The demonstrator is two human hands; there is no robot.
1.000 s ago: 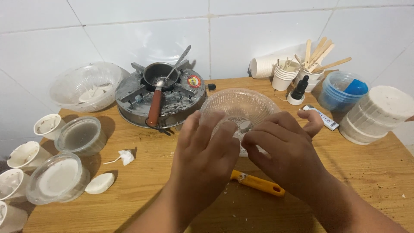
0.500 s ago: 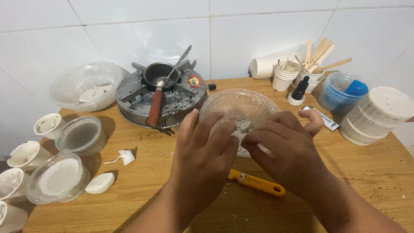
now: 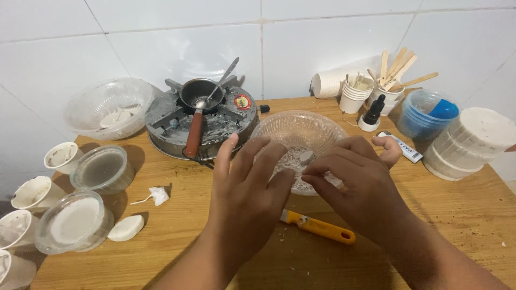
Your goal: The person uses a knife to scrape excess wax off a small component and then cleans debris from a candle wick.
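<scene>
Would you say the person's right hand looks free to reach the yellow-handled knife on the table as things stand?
Probably yes. The yellow-handled knife lies uncovered on the wooden table, just below the right hand, with nothing between them. The fingers seem to pinch a small white piece, though.

The one head view looks steeply down, close, across the wooden table (image 3: 177, 236) toward its tiled far edge.
</scene>
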